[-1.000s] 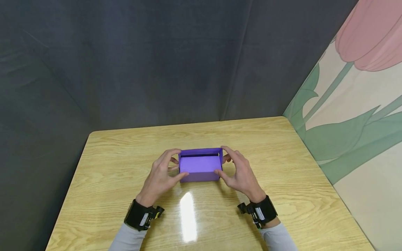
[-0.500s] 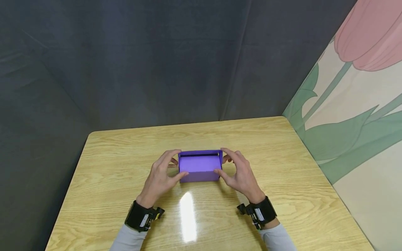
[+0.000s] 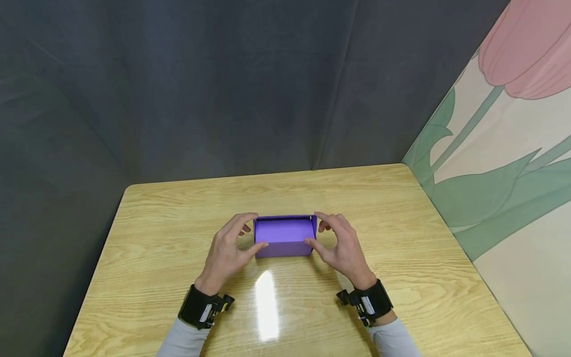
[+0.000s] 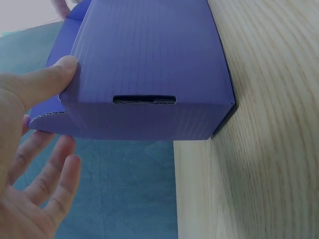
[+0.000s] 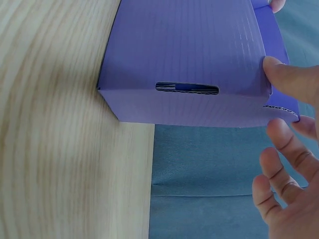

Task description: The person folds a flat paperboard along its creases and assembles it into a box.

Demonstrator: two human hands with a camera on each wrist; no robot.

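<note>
A purple cardboard box (image 3: 285,249) stands on the wooden table between both hands. My left hand (image 3: 226,255) grips its left end, the thumb on the front upper edge and the index finger at the far left corner. Mirroring it, my right hand (image 3: 344,250) grips the right end, thumb in front and index finger at the far right corner. A flap with a rounded side tab (image 4: 48,117) rises from the box's top in the left wrist view. The other fingers of each hand are spread loosely beside the box. A dark narrow gap runs along the box's far rim.
The wood-grain table (image 3: 178,218) reaches back to a dark curtain (image 3: 232,99). A wall with a tulip picture (image 3: 486,198) borders its right side. Black camera straps (image 3: 198,307) are worn on both wrists.
The far rim of the box has dropped slightly toward the front, with both index fingers at its corners. The thumbs keep their places, and the box stays where it was.
</note>
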